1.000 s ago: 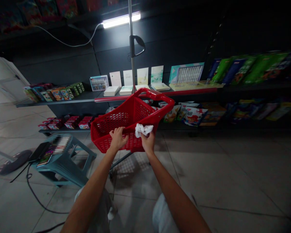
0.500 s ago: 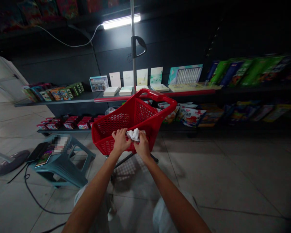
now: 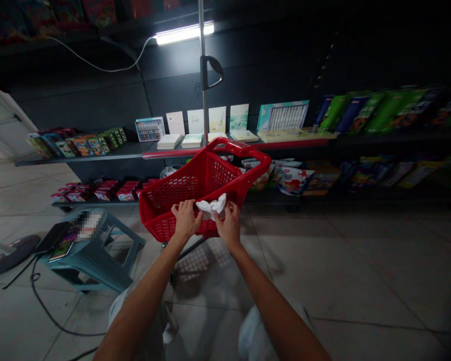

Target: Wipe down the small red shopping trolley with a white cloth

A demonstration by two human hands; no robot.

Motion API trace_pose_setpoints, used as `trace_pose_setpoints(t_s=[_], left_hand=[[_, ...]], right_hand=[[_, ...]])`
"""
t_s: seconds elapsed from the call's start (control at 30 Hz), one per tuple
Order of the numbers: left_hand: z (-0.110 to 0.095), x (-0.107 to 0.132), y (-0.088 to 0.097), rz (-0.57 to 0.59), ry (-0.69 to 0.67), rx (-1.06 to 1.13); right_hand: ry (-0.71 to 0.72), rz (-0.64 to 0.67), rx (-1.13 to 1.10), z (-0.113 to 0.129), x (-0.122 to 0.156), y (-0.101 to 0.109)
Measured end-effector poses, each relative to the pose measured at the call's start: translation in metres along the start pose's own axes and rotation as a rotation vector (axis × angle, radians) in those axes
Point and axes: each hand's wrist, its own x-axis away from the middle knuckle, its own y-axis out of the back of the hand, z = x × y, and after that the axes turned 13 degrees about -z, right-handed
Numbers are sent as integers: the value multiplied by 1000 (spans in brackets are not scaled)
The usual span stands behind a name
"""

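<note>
A crumpled white cloth (image 3: 212,205) is stretched between my two hands, in front of the near side of a red shopping cart (image 3: 173,190). My left hand (image 3: 186,218) has its fingers bent over by the cart's rim and pinches the cloth's left end. At the other end, my right hand (image 3: 229,225) grips the cloth with thumb and fingers. The cart's basket has perforated walls, and its handle rises at the upper right. My hands hide part of the near wall.
On the left stands a blue-grey plastic stool (image 3: 86,250) carrying a tablet, with a cable (image 3: 48,311) on the floor. Behind the cart, a shelf (image 3: 131,150) holds books, boxes and snack bags. A metal pole (image 3: 203,45) rises behind the basket.
My right hand has moved a little to the right, and the cloth between my hands is spread wider. The view has shifted slightly.
</note>
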Motion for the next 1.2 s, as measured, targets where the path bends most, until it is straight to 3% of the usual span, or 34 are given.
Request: trace_pose_setpoints(t_s=[0.2, 0.4, 0.53, 0.77, 0.93, 1.1, 1.2], left_hand=[[-3, 1, -1, -6, 6, -15], [-4, 2, -3, -16, -4, -17], [-4, 3, 2, 27, -24, -26], [6, 1, 13, 109, -96, -3], [14, -1, 11, 90, -93, 86], [11, -5, 7, 63, 8, 118], [10, -5, 6, 54, -41, 87]], right_hand=[[-327, -129, -195, -9, -8, 0], [-453, -225, -261, -14, -15, 4], [-408, -228, -309, -13, -16, 5], [-251, -189, -184, -3, -20, 19], [-295, -143, -324, 1, -24, 25], [-292, -77, -312, 3, -22, 30], [-267, -47, -305, 6, -19, 29]])
